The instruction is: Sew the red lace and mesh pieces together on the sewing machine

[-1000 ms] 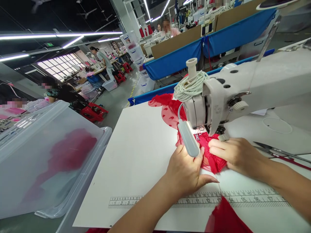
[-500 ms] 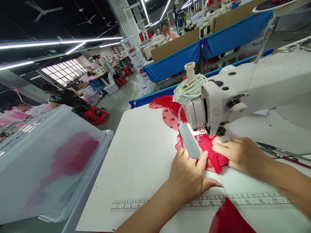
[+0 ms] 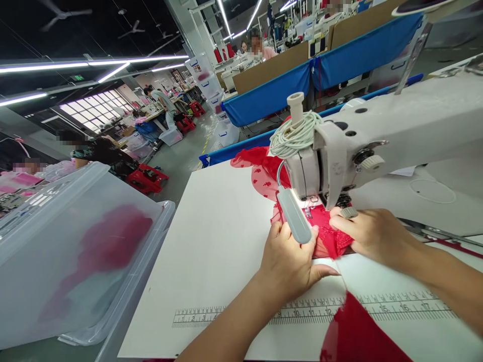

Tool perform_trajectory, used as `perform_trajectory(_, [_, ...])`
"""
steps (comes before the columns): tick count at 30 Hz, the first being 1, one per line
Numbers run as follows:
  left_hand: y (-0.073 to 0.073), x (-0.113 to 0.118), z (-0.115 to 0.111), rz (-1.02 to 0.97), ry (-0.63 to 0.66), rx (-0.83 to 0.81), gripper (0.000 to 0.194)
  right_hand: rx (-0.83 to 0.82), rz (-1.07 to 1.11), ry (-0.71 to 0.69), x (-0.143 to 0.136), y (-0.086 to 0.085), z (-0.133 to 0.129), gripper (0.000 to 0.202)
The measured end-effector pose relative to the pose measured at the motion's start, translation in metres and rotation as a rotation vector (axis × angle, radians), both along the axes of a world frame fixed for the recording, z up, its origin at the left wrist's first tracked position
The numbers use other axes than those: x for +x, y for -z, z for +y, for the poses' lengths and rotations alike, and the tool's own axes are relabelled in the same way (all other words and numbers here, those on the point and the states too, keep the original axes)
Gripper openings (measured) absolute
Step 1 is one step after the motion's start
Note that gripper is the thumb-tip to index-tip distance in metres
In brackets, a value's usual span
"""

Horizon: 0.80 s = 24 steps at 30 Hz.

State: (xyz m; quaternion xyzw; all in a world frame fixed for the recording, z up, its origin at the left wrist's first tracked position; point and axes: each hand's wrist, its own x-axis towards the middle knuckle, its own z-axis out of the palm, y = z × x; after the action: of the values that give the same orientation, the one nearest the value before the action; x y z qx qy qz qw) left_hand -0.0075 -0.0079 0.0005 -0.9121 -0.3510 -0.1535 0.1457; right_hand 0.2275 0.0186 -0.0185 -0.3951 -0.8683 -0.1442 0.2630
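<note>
Two-handed grip on a white surface (image 3: 196,241): beneath a sewing machine (image 3: 400,128), red fabric (image 3: 323,219) reaching toward the far edge lies under the left hand (image 3: 289,259), thumb spread wide, while the right hand (image 3: 372,231) pinches its folds. Uneven tension could pucker it; a slip might carry fingertips (image 3: 314,233) under the machine's head (image 3: 307,173).

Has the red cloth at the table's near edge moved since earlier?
Yes, the red cloth has slid farther across the ruler printed on the table, toward the sewing machine.
</note>
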Motion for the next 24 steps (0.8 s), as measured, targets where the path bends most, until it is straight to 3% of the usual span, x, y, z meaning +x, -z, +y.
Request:
perform_trajectory(4, [-0.003, -0.002, 0.0, 0.002, -0.017, 0.008, 0.074, 0.011, 0.001, 0.086, 0.001, 0.009, 0.0, 0.035])
perform_trajectory(8, [-0.007, 0.001, -0.002, 0.022, 0.017, 0.008, 0.067, -0.048, -0.018, 0.079, 0.001, 0.002, -0.004, 0.028])
perform_trajectory(13, [-0.004, 0.01, 0.0, -0.084, 0.096, 0.122, 0.025, -0.03, -0.025, 0.008, 0.003, -0.012, -0.008, 0.014])
perform_trajectory(15, [-0.002, 0.012, 0.002, -0.092, 0.086, 0.161, 0.027, 0.034, -0.01, 0.004, 0.003, -0.011, -0.011, 0.022])
perform_trajectory(19, [-0.003, 0.012, 0.006, -0.117, 0.038, -0.067, 0.032, 0.065, 0.066, -0.079, -0.004, -0.008, -0.018, 0.035])
perform_trajectory(21, [-0.003, 0.013, 0.01, -0.195, 0.027, -0.203, 0.029, 0.016, 0.08, -0.109, -0.009, -0.007, -0.018, 0.029])
perform_trajectory(24, [-0.003, 0.013, 0.019, -0.277, -0.008, -0.279, 0.028, -0.065, 0.157, -0.06, -0.013, -0.008, -0.013, 0.023])
